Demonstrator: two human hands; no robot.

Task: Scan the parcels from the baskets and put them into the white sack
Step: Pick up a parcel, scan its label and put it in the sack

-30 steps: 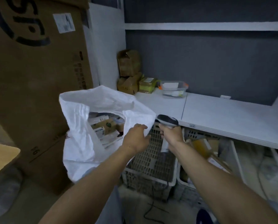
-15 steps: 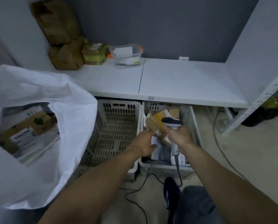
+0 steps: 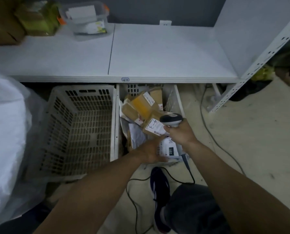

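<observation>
Our left hand (image 3: 151,152) is down in the basket (image 3: 179,102) on the white mailer (image 3: 168,147) marked 231, fingers laid over it, though we can't tell if they've actually closed on it. Our right hand (image 3: 181,132) is wrapped round the scanner (image 3: 171,119) just above. Worry one: the mailer looks floppy and sits against a brown box (image 3: 153,126), so a pull could tip the pile. Worry two: the scanner cable (image 3: 186,162) trails past our shoe (image 3: 160,191) at 6 o'clock, easy to snag. The sack (image 3: 5,132) is off at 9 o'clock, past the other basket (image 3: 83,87), so that's a long swing. Baskets sit on a pale scuffed floor (image 3: 242,141) under a white shelf (image 3: 157,53), with a clear tub (image 3: 88,19) at 11 o'clock and a grey wall (image 3: 157,9) behind.
</observation>
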